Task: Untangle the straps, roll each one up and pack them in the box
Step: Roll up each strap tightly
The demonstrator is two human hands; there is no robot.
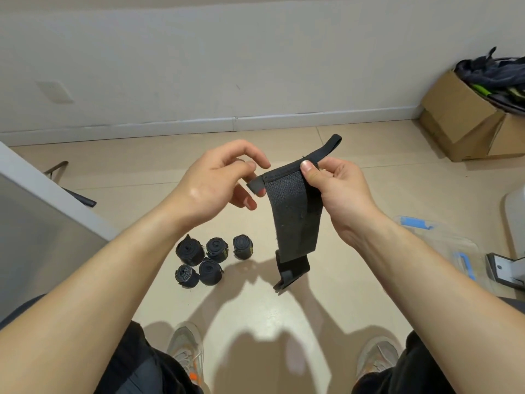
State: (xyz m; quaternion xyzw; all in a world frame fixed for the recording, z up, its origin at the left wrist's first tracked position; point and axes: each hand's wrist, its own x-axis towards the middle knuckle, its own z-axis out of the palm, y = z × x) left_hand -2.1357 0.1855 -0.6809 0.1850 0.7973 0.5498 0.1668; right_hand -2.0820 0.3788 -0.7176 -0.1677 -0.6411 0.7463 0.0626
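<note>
A black strap (292, 220) hangs in the air in front of me, its lower end folded back and dangling above the floor. My right hand (338, 189) pinches its top edge between thumb and fingers, and a thin loop sticks up behind the thumb. My left hand (224, 180) holds the strap's small tab at the top left corner with curled fingertips. Several rolled black straps (210, 258) stand in a cluster on the tiled floor below my left forearm. A cardboard box (466, 120) full of tangled dark straps sits at the far right by the wall.
A clear plastic container (443, 245) with blue clips lies on the floor at the right. A grey panel (42, 211) rises at the left, with a dark metal leg beyond it. My two shoes (184, 354) are at the bottom.
</note>
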